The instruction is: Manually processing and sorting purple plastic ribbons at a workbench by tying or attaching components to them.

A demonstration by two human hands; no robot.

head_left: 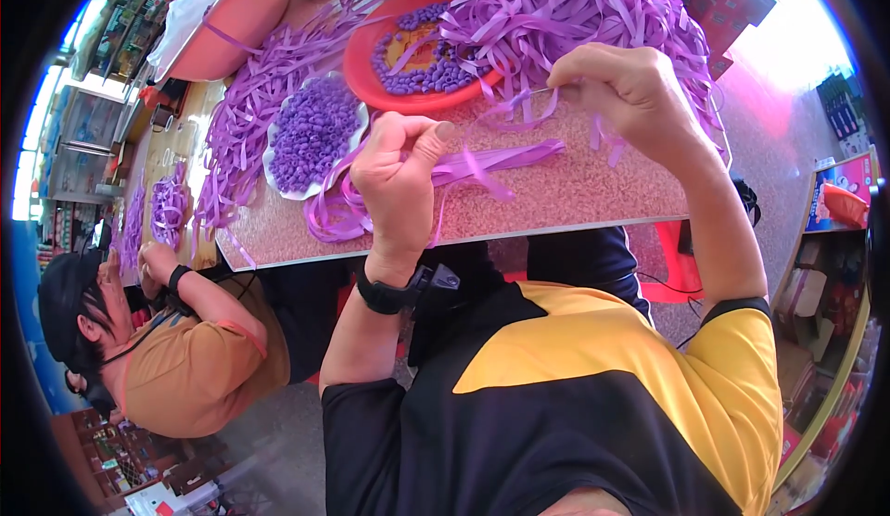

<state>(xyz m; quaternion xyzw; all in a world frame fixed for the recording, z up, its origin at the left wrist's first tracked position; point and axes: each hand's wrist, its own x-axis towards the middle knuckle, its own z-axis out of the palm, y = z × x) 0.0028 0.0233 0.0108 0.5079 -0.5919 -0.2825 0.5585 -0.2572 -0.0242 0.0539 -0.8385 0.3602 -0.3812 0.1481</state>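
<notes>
Over the near part of the table, my left hand point(399, 175) is closed in a pinch, thumb against the curled forefinger, on a purple ribbon that trails below it. My right hand point(630, 94), up and to the right, pinches a thin needle-like tool point(540, 91) with purple material at its tip; motion smears the detail there. A bundle of flat purple ribbons point(524, 155) lies on the table between and below the hands. Left of my left hand stands a white scalloped dish point(271, 165) heaped with purple beads point(315, 136).
A red basin point(360, 69) holds more purple beads. A large heap of purple ribbons point(593, 6) covers the far right of the table point(575, 203); more ribbons point(246, 117) lie left. A tilted pink tub point(246, 29) stands far left. Another person point(199, 368) works at the left.
</notes>
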